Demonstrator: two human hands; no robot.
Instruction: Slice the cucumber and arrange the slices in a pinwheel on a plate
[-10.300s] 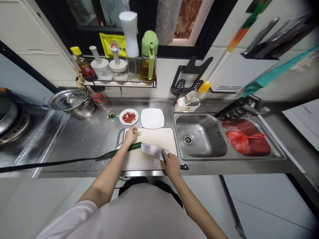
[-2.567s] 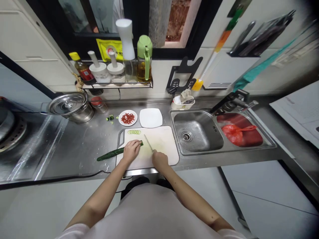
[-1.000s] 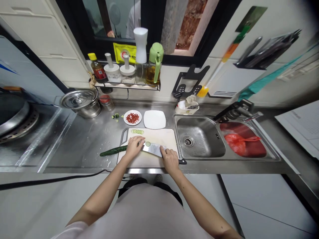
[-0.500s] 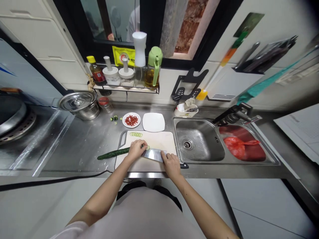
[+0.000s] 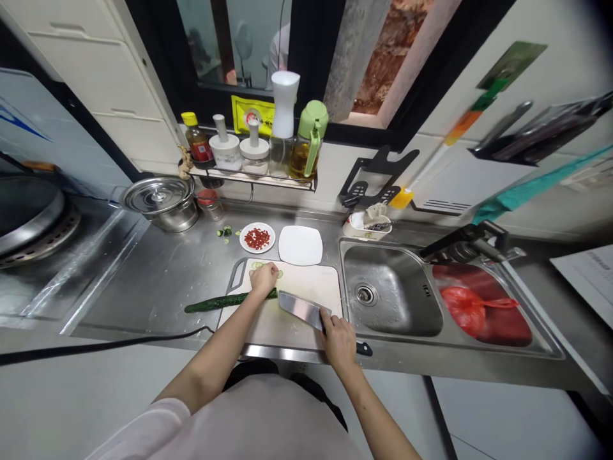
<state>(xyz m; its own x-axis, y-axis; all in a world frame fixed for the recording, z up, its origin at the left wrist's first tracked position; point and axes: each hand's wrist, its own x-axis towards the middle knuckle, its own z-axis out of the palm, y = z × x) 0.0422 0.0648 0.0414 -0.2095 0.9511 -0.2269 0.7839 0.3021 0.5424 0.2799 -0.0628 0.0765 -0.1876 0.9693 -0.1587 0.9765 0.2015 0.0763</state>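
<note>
My left hand (image 5: 263,279) is over the far left part of the white cutting board (image 5: 311,285), its fingers pinched together at a pale cucumber slice (image 5: 280,274). More cucumber slices (image 5: 257,264) lie just beyond, partly hidden by that hand. The long dark green cucumber (image 5: 211,303) lies under my left wrist, its cut end on the board and its other end out on the steel counter. My right hand (image 5: 340,340) is closed around the handle of a kitchen knife (image 5: 302,308). Its broad blade points left, apart from the cucumber's cut end.
Behind the board stand a plate of chopped red pieces (image 5: 246,243) and a square white plate (image 5: 301,245). Cucumber scraps (image 5: 227,232) lie left of them. A sink (image 5: 390,287) is at the right, with a red plastic bag (image 5: 463,311) beyond it. A black cord (image 5: 143,342) crosses the counter's front edge.
My left hand has moved away from the cucumber's cut end toward the row of slices, with a slice at its fingers. The knife has drawn back from the cucumber. The view has shifted slightly.
</note>
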